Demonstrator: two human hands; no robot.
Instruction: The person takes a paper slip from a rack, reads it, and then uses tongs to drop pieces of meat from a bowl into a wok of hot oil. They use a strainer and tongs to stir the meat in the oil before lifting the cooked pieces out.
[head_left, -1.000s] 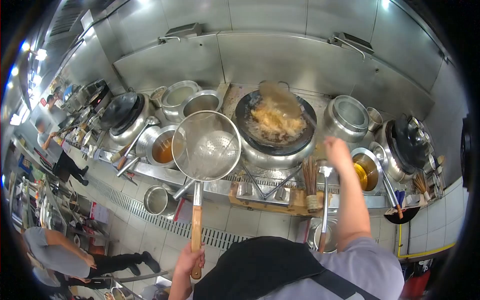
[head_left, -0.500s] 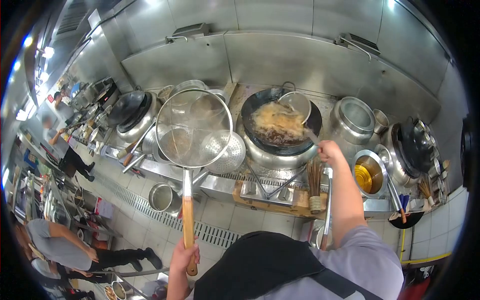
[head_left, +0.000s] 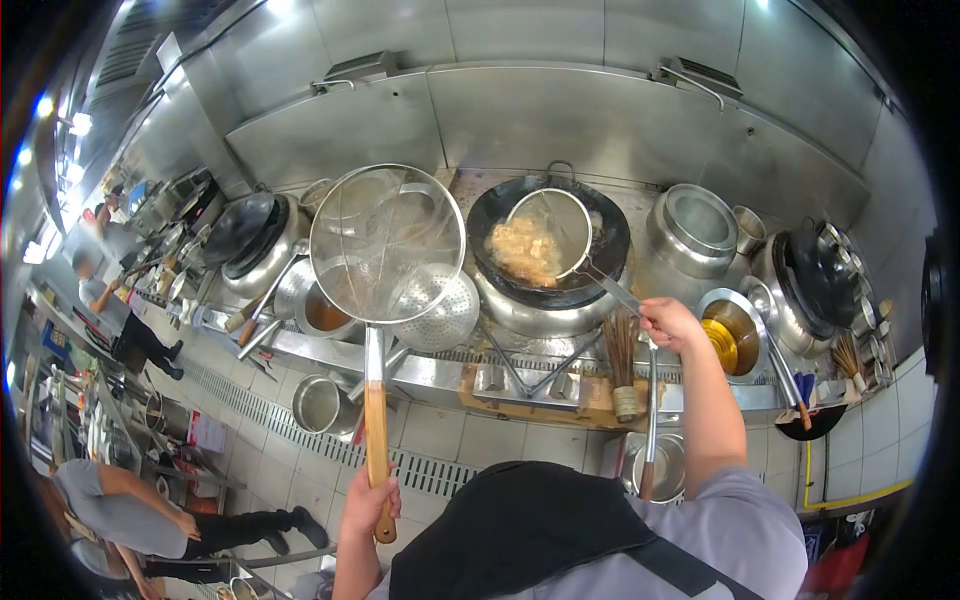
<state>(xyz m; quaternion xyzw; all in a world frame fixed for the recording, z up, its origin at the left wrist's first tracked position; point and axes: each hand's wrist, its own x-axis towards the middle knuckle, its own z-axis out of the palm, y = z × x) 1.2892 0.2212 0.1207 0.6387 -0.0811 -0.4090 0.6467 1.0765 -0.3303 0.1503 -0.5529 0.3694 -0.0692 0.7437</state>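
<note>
My left hand (head_left: 370, 505) is closed round the wooden handle of a large round mesh strainer (head_left: 374, 350), its mesh raised above the stove's front edge. Nothing lies in that mesh. Reaching forward, my right hand (head_left: 670, 325) grips the metal handle of a smaller mesh strainer (head_left: 568, 222). This smaller one is inside the black wok (head_left: 488, 208), with golden-brown fried pieces (head_left: 524, 252) gathered in and beside its mesh. I cannot make out what the pieces are. The wok sits on a round steel burner.
A perforated skimmer (head_left: 436, 310) lies left of the wok. Right of it are a bamboo wok brush (head_left: 620, 375), a pot of yellow oil (head_left: 735, 345) and a stacked steel pot (head_left: 705, 225). Another steel pot (head_left: 322, 404) stands lower left. Other people (head_left: 130, 510) stand at the left.
The smaller strainer has swung left and down in the wok, and pieces now show in it. The foaming has lessened. The view has shifted slightly; my left hand stays much the same.
</note>
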